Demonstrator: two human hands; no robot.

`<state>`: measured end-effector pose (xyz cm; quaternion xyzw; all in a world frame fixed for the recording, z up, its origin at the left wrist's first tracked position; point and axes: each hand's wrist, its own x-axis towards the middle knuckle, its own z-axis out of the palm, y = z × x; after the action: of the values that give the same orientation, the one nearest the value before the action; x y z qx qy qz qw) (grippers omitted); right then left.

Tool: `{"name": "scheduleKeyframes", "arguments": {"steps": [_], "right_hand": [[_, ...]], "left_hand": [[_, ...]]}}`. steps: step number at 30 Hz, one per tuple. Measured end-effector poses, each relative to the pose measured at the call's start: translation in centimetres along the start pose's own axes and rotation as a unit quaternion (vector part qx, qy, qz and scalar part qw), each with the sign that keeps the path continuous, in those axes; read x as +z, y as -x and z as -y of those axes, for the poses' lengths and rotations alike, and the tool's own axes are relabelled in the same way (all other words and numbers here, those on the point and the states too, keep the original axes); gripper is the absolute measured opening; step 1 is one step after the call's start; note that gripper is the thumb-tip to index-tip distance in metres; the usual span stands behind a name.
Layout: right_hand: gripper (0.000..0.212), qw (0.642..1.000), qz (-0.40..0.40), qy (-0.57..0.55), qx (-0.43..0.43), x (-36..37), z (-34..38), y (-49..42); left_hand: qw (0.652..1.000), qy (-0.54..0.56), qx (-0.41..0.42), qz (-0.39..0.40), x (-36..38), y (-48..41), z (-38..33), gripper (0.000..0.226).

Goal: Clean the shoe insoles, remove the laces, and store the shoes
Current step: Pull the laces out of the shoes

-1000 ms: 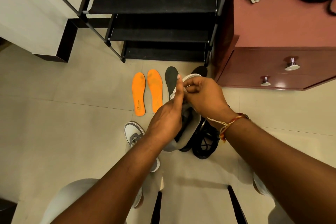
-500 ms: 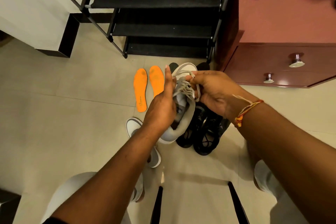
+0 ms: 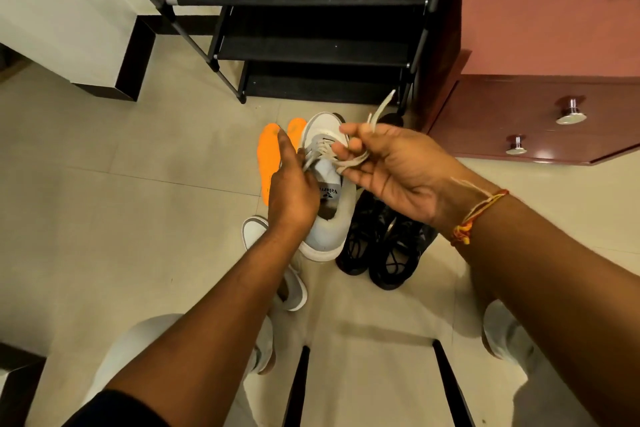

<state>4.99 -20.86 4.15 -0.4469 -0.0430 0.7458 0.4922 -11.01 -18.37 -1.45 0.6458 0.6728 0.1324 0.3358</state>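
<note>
I hold a white and grey sneaker point(image 3: 329, 218) up over the floor, toe pointing away. My left hand point(image 3: 292, 189) grips its side at the collar. My right hand point(image 3: 391, 170) pinches the sneaker's pale lace point(image 3: 353, 161), and loose lace ends stick up past my fingers. The second white sneaker point(image 3: 254, 229) lies on the floor under my left forearm. Two orange insoles point(image 3: 268, 149) lie on the tiles behind the held shoe, partly hidden by it. A pair of black shoes point(image 3: 384, 246) stands to the right.
A black shoe rack point(image 3: 311, 45) with bare shelves stands ahead. A maroon cabinet point(image 3: 540, 45) with drawer knobs is at the right, with keys and black cords on top. A white cabinet point(image 3: 69, 10) is at the left. Black chair legs point(image 3: 446, 388) frame the floor near my knees.
My right hand has pulled the lace out to the right, and its ends now stick up free. The held sneaker has dropped a little and shows its tongue.
</note>
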Motion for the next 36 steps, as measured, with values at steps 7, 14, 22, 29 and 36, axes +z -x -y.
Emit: {"name": "scheduleKeyframes", "arguments": {"steps": [7,14,22,29,36], "right_hand": [[0.016,0.773,-0.003,0.628,-0.088,-0.3,-3.9,-1.7],[0.023,0.581,0.075,0.806,-0.089,-0.6,-4.7,-1.2],[0.021,0.6,0.042,0.789,-0.125,-0.3,-2.7,-1.1],[0.009,0.683,-0.1,0.684,-0.234,-0.7,-2.3,-1.3],[0.058,0.652,-0.155,0.739,-0.066,-2.8,-3.0,-2.6]], "left_hand": [[0.996,0.081,-0.039,-0.009,0.5,-0.1,-0.7,0.068],[0.991,0.131,-0.018,0.021,1.3,0.4,-1.1,0.068],[0.983,0.182,-0.032,-0.002,1.1,-0.2,-0.8,0.06],[0.982,0.181,-0.039,-0.03,0.5,-0.1,-1.1,0.056],[0.975,0.216,-0.045,-0.027,1.0,-0.2,-0.5,0.052]]}}
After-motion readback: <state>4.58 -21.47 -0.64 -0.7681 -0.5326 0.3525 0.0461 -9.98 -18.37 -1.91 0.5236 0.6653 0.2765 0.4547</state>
